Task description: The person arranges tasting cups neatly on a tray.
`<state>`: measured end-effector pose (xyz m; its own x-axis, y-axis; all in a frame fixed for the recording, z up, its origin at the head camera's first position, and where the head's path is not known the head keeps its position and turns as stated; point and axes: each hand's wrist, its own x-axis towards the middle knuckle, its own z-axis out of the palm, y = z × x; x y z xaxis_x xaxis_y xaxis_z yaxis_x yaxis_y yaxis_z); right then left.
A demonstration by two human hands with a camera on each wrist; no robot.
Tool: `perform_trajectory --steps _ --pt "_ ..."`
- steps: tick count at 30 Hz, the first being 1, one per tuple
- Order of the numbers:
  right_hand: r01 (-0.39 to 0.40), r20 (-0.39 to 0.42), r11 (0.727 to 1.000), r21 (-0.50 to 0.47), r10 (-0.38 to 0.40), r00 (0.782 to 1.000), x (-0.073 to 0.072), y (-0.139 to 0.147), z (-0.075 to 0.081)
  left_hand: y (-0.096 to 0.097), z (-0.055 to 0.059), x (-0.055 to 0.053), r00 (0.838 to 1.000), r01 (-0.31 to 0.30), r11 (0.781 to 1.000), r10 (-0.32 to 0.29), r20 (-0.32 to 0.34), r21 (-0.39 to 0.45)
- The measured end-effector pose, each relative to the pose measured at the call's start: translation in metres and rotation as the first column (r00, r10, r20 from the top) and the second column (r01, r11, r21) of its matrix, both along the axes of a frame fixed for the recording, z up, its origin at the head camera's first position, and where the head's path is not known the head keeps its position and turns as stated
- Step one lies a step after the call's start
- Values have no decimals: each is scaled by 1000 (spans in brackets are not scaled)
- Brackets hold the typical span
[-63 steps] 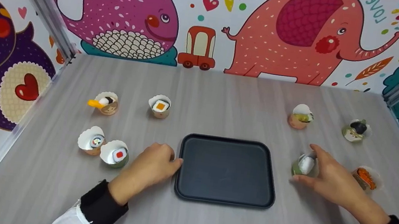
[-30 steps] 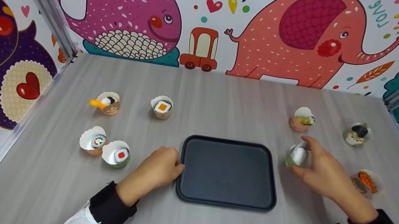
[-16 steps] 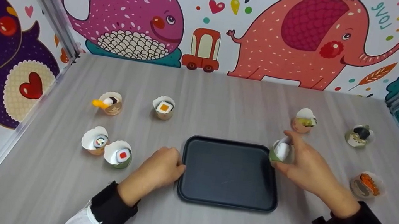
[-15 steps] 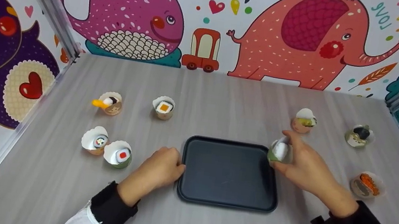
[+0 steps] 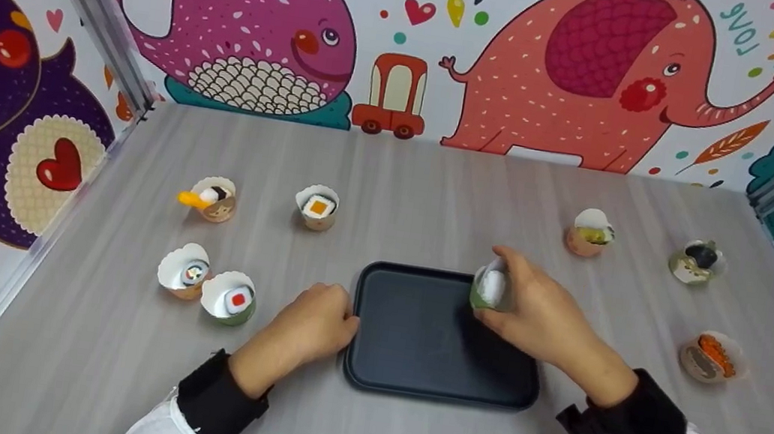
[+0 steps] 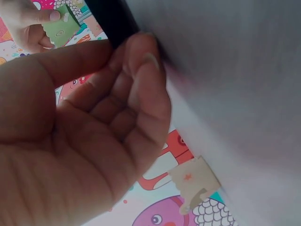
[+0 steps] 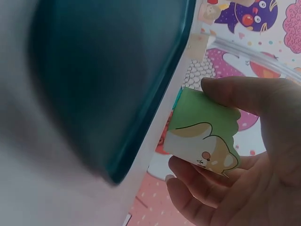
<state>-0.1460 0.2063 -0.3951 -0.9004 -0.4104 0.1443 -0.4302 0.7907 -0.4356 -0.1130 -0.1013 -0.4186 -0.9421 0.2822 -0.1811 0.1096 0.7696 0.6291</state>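
My right hand [image 5: 546,316] holds a green paper cup [image 7: 203,134] between thumb and fingers. A white rounded piece [image 5: 491,286] sits in the cup, and a cartoon dog is printed on its side in the right wrist view. The cup is over the upper right part of a black rectangular tray [image 5: 430,344], raised above it. At the tray's left edge, my left hand [image 5: 309,323] pinches the rim between thumb and curled index finger, as the left wrist view shows.
Left of the tray stand paper cups with toy sushi: one with an orange-topped piece [image 5: 317,209], one with a red-centred roll [image 5: 228,298], and others. On the right are cups with green filling [image 5: 590,234], orange topping [image 5: 712,358] and a dark piece [image 5: 697,262]. Printed walls [image 5: 412,39] border the table.
The right hand has carried the green cup leftward from the table right of the tray to above the tray. The left hand stays at the tray's left rim.
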Motion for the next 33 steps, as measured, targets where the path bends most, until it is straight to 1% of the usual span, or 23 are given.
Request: perform_trajectory --steps 5,9,12,19,27,31,33 --pt "-30 15 1000 -8 30 999 -1 -17 -3 1 0 0 1000 -6 1000 6 4 1" --pt "-49 33 999 1 49 998 -1 -32 -3 1 1 -1 1000 -11 1000 11 21 -2" --pt "-65 37 998 16 64 997 -2 -44 -3 1 1 -1 1000 -10 1000 10 22 -4" --pt "-118 36 992 34 117 992 -5 -67 0 0 0 0 1000 -5 1000 5 -3 -6" --pt "-108 79 994 18 106 991 -11 -82 6 0 2 0 1000 2 1000 -2 -7 -25" --pt "-122 89 992 23 120 989 -12 -91 6 0 0 -1 1000 8 1000 -8 -20 -27" --pt "-127 94 991 29 124 988 -13 -96 5 0 0 -2 1000 9 1000 -10 -15 -27"
